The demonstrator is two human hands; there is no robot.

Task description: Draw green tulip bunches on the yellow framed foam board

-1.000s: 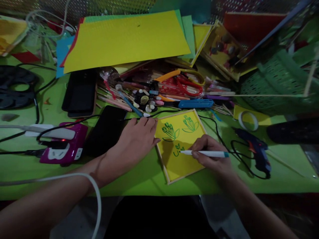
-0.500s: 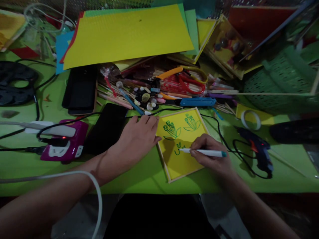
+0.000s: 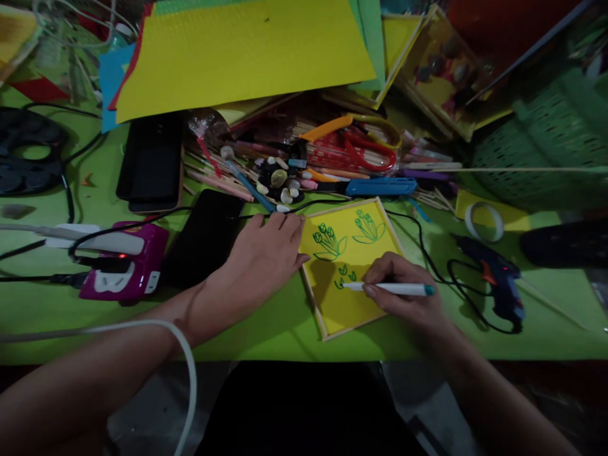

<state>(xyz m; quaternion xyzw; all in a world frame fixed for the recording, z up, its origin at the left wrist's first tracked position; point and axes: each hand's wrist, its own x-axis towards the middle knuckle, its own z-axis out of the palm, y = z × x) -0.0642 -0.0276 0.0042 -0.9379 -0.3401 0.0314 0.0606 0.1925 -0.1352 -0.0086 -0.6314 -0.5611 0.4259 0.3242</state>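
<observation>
A small yellow board (image 3: 354, 304) with a thin wooden frame lies on the green table (image 3: 266, 332); green flower drawings (image 3: 327, 244) sit on its upper half. My right hand (image 3: 408, 294) is closed round a white marker with a teal cap (image 3: 399, 289), its tip touching the board beside small green marks. My left hand (image 3: 263, 256) lies flat with fingers stretched out, pressing on the board's left edge. A black phone (image 3: 202, 237) lies just left of that hand.
Behind the board lies a heap of sticks, pebbles, red scissors (image 3: 361, 149) and a blue cutter (image 3: 380, 186). Coloured sheets (image 3: 242, 54) fill the back. A glue gun (image 3: 496, 285) and tape roll (image 3: 483, 221) are right, a green basket (image 3: 532, 155) beyond; a magenta device (image 3: 123, 266) left.
The marker tip has shifted a little on the board and more small green marks show beside it. My left hand has stayed on the board's edge. The view has tilted slightly.
</observation>
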